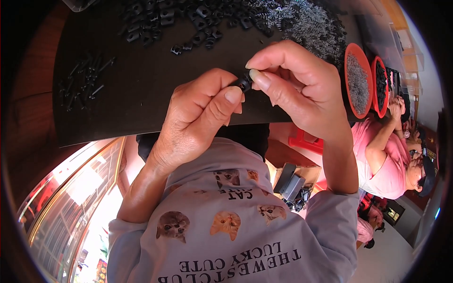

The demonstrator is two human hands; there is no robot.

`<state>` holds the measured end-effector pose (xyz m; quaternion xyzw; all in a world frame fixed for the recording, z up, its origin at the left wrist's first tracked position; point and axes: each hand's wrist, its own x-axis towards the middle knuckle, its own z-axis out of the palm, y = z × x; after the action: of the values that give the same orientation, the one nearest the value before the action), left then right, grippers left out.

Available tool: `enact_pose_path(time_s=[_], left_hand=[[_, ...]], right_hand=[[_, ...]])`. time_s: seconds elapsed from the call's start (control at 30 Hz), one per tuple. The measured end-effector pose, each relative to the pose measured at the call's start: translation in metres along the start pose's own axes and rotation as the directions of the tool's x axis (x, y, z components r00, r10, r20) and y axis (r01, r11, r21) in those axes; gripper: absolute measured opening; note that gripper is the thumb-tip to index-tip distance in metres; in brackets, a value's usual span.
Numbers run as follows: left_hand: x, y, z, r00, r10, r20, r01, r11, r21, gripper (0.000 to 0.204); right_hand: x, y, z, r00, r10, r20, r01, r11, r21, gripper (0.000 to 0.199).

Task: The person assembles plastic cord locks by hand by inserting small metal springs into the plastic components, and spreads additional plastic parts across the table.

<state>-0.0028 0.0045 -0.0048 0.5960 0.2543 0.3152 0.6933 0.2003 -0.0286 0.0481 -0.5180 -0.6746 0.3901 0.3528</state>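
A: Where is the piece being worked on?

B: The small black part (244, 83) is near the upper middle of the frame, held up between the two hands, over the tabletop (137, 115) near its front edge.

A: And each grip?

B: The left grip (198, 106) pinches the part between thumb and bent fingers. The right grip (304, 82) has thumb and forefinger closed on the part's upper end. The fingertips cover much of it, so I can't tell whether something smaller sits between them.

A: Which step would you call that?

B: Fitting or adjusting by fingertip, I'd judge. The next move seems to call for a steady left hold and a small, careful push or turn from the right.

A: What else is around?

B: Loose black pieces (167, 16) lie at the top of the frame, with a heap of fine metal coils (314, 30) to their right. Thin dark rods (85, 82) are scattered at the upper left. At the right stand a larger red bowl (356, 47) of coils and a narrower-looking red bowl (375, 94) of black bits. Beyond them is a co-worker in pink (377, 162).

A: Anything in the way?

B: Mainly the person's own fingertips, which hide the join.
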Motion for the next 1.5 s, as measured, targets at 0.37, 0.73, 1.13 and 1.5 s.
enact_pose_path(time_s=[0.37, 0.73, 1.13, 1.5], left_hand=[[0.0006, -0.0007, -0.0007, 1.000, 0.026, 0.006, -0.026, 0.998, 0.062, 0.026], [-0.0021, -0.0011, 0.0003, 0.999, 0.030, -0.025, -0.028, 0.998, 0.050, 0.026], [-0.0028, -0.0014, -0.0021, 0.999, 0.048, 0.001, -0.048, 0.998, 0.037, 0.025], [-0.0021, -0.0039, -0.0009, 0.998, 0.059, -0.001, -0.059, 0.998, 0.027, 0.025]], right_hand=[[0.0021, -0.0050, 0.0018, 0.999, 0.046, -0.011, -0.045, 0.992, 0.116, 0.014], [0.0062, -0.0059, 0.0064, 1.000, 0.029, -0.004, -0.029, 0.994, 0.108, 0.009], [0.0040, -0.0062, 0.0038, 1.000, 0.023, 0.007, -0.024, 0.988, 0.154, 0.011], [0.0023, -0.0022, 0.0036, 0.993, -0.113, -0.027, 0.112, 0.993, -0.043, 0.013]])
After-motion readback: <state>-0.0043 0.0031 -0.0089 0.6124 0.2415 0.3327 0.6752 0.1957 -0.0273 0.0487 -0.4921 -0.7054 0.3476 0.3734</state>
